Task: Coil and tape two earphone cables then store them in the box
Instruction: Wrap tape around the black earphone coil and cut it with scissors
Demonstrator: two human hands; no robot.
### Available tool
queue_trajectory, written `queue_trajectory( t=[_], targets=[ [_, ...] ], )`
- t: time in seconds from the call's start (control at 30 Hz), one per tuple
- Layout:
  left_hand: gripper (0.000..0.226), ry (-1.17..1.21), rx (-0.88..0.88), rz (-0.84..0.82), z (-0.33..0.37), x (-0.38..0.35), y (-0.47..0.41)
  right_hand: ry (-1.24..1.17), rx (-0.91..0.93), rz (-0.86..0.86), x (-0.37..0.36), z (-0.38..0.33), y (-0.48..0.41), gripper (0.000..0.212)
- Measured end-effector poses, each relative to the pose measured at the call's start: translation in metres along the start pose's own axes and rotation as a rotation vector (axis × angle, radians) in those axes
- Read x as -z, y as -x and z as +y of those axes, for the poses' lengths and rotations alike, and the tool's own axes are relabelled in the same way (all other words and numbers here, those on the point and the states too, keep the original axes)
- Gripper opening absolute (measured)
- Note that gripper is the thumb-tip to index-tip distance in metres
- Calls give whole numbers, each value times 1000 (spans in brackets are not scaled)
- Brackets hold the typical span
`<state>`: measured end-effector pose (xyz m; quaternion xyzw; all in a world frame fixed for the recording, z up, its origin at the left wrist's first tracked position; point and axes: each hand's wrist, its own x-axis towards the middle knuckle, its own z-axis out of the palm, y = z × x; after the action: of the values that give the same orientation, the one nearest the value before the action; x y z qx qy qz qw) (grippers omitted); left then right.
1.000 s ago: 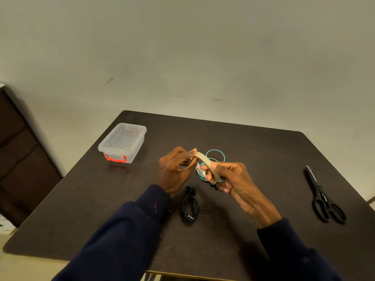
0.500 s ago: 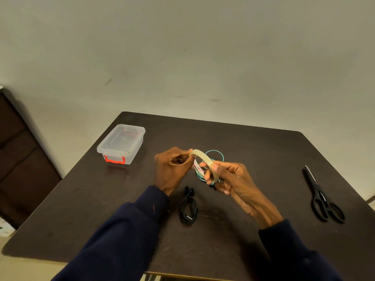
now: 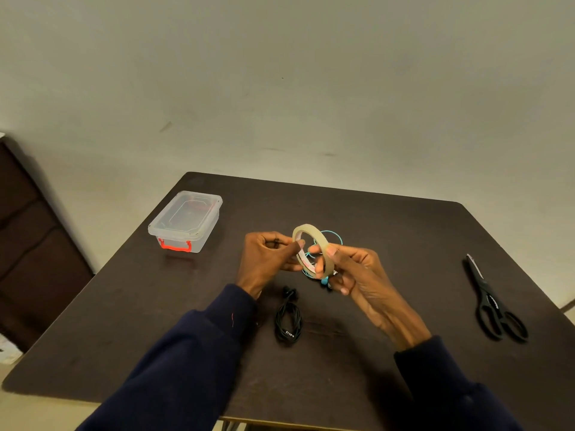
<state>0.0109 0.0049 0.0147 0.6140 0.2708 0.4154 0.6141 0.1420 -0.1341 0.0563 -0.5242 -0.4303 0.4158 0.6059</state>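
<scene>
A beige roll of tape [image 3: 320, 241] is held upright above the dark table [image 3: 404, 237]. My right hand [image 3: 354, 272] grips its right side, thumb on the outer face. My left hand [image 3: 267, 256] pinches the roll's left rim with thumb and fingers. Behind the roll lies the teal earphone cable [image 3: 334, 236] in loose loops, partly hidden by my hands. A black earphone cable [image 3: 288, 318], coiled into a bundle, lies on the table below my hands. The clear plastic box [image 3: 186, 220] with red latch and lid on stands at the left.
Black scissors [image 3: 494, 303] lie near the table's right edge. A dark cabinet [image 3: 34, 244] stands to the left of the table. A plain wall rises behind the table's far edge.
The tape roll has turned from edge-on to show its open ring. Both hands have shifted their hold on it slightly.
</scene>
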Motion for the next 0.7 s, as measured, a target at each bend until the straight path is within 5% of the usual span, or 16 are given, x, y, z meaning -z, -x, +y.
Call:
queue_trajectory(
  t=[0.1,0.3,0.7],
  targets=[
    [30,-93,-146,18,-1,0,1,-8,-9,44,-4,1,-2,28],
    [29,-548,-828,90,-5,4,0,61,-64,220,-10,8,-8,31],
    [36,-568,-839,102,-9,8,-1,61,-66,142,-9,7,-8,25]
  ],
)
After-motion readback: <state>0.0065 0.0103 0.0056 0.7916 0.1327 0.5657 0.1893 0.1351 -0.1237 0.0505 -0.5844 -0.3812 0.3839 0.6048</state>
